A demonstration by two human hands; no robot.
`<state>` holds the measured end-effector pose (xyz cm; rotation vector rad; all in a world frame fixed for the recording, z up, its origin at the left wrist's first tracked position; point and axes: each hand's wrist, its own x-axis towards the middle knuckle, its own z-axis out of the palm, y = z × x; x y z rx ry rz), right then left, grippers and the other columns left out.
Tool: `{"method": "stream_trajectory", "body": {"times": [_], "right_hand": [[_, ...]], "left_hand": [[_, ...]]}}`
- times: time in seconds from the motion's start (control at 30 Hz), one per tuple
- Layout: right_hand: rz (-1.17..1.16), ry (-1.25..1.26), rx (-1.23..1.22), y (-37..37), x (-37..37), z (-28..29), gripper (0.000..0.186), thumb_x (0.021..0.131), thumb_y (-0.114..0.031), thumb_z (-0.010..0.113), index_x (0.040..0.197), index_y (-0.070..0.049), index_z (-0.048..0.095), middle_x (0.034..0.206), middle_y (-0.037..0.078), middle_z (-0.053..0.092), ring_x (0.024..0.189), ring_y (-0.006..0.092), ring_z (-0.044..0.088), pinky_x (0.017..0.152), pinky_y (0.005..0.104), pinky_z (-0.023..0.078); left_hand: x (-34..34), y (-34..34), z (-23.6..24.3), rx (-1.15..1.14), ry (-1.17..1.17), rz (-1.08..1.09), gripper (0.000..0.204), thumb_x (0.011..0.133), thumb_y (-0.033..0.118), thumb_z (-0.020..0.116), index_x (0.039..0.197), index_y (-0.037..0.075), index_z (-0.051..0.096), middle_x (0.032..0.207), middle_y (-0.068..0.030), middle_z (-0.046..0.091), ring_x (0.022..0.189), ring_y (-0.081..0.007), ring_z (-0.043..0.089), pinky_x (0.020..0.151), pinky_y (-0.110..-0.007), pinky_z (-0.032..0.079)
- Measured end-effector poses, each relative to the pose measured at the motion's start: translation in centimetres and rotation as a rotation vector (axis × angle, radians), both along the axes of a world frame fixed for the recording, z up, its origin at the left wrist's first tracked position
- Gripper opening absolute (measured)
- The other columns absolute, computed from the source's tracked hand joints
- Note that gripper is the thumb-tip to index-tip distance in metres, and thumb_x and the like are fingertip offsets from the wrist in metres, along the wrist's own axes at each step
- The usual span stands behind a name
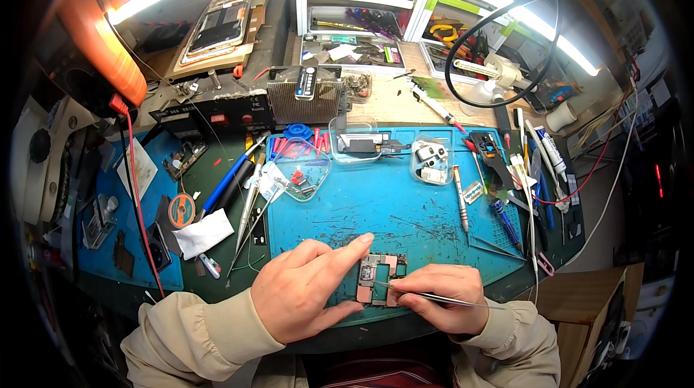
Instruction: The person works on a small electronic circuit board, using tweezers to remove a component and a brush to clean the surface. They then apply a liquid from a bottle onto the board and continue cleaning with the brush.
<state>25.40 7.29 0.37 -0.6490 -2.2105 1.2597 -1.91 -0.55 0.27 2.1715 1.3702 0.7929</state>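
Observation:
A small circuit board (364, 292) with pinkish and silver patches and a rectangular cut-out lies on the blue mat near its front edge. My left hand (307, 283) is beside its left side, index finger stretched out past the upper corner and thumb close to the lower left edge. Whether those fingertips touch the board I cannot tell. From the right, my right hand (444, 294) pinches a pair of slim metal tweezers (463, 303). Their tip reaches over the board's middle, next to a silver square part. Contact at the tip is too small to make out.
On the blue work mat (347, 207) stand clear plastic boxes (432, 160) of small parts. Screwdrivers (461, 200) and brushes lie at the right; a white cloth (204, 233), a solder spool (181, 211) and pens are at the left. A black cable (452, 77) loops overhead at the right.

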Motion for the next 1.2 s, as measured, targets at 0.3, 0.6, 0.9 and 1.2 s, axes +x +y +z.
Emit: {"method": "stream_trajectory", "body": {"times": [0.3, 0.6, 0.9, 1.2], "right_hand": [[0.008, -0.004, 0.037, 0.09, -0.21, -0.15, 0.026, 0.093, -0.006, 0.081, 0.118, -0.002, 0.079, 0.099, 0.013, 0.080, 0.084, 0.0256, 0.079, 0.072, 0.0338, 0.062], [-0.031, 0.005, -0.039, 0.05, 0.12, 0.20, 0.028, 0.093, -0.005, 0.081, 0.121, -0.001, 0.079, 0.099, 0.014, 0.080, 0.085, 0.0267, 0.078, 0.072, 0.0345, 0.062], [0.026, 0.006, 0.049, 0.17, -0.21, -0.04, 0.029, 0.091, -0.005, 0.083, 0.120, -0.001, 0.078, 0.102, 0.014, 0.080, 0.086, 0.0280, 0.078, 0.074, 0.0360, 0.062], [0.047, -0.021, 0.078, 0.25, -0.24, -0.16, 0.029, 0.091, -0.006, 0.083, 0.119, -0.002, 0.079, 0.104, 0.013, 0.081, 0.089, 0.0282, 0.079, 0.076, 0.0363, 0.063]], "left_hand": [[0.05, 0.08, 0.06, 0.005, -0.002, 0.000, 0.105, 0.073, 0.019, 0.094, 0.162, 0.002, 0.041, 0.136, -0.0060, 0.073, 0.103, -0.0278, 0.065, 0.087, -0.037, 0.057], [0.12, 0.10, 0.00, 0.045, -0.017, 0.013, 0.099, 0.076, 0.023, 0.093, 0.160, 0.003, 0.046, 0.116, -0.0086, 0.070, 0.100, -0.0266, 0.066, 0.081, -0.037, 0.057], [0.04, 0.16, 0.01, 0.053, -0.023, 0.010, 0.098, 0.075, 0.023, 0.093, 0.159, 0.002, 0.047, 0.118, -0.0086, 0.070, 0.100, -0.0265, 0.066, 0.082, -0.037, 0.057], [0.01, 0.03, -0.03, 0.012, -0.011, 0.006, 0.103, 0.074, 0.021, 0.095, 0.161, 0.003, 0.042, 0.138, -0.0057, 0.073, 0.102, -0.0284, 0.065, 0.088, -0.038, 0.057]]}}
